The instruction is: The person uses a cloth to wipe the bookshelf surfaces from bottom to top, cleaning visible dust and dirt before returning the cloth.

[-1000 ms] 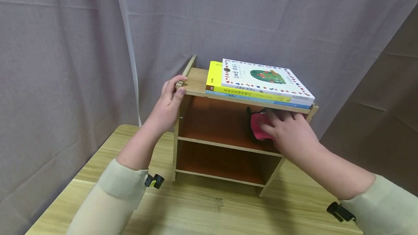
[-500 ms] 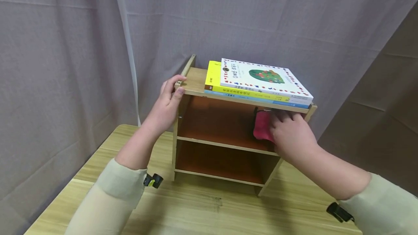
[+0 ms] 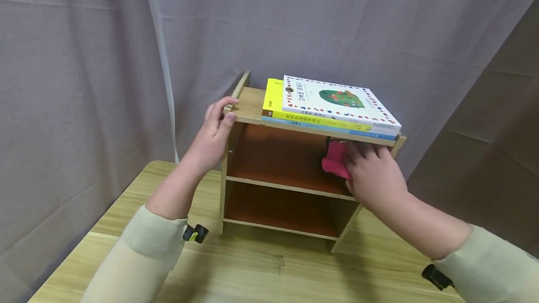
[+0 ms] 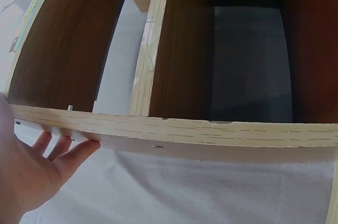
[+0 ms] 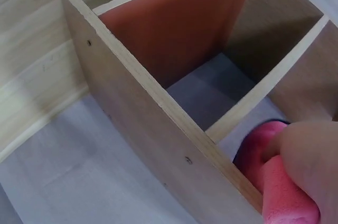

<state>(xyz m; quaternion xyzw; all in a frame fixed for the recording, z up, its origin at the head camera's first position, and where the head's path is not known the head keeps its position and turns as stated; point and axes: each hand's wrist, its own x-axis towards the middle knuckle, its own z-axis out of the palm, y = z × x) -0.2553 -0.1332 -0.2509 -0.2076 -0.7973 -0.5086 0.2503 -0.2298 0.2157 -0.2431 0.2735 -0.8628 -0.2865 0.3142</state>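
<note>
A small wooden shelf (image 3: 280, 185) stands on the table, with brown-red inner surfaces. My left hand (image 3: 215, 127) grips its upper left corner, fingers over the side panel and thumb at the front edge. In the left wrist view, several fingertips of that left hand (image 4: 53, 163) touch the panel. My right hand (image 3: 376, 172) reaches into the upper compartment at its right end and holds a soft pink cloth item (image 3: 335, 159) with a dark edge. The right wrist view shows the fuzzy pink item (image 5: 288, 195) bunched beside the fingers; its far part is hidden.
On the shelf's top board lies a stack of books: a white one (image 3: 341, 99) over a yellow one (image 3: 273, 95), with blue below. A grey curtain (image 3: 269, 22) hangs behind. The wooden table's (image 3: 236, 270) left edge shows at lower left.
The pink cloth item shifts and folds under my right hand, first to the right, then slightly back left. My left hand keeps its place on the shelf corner.
</note>
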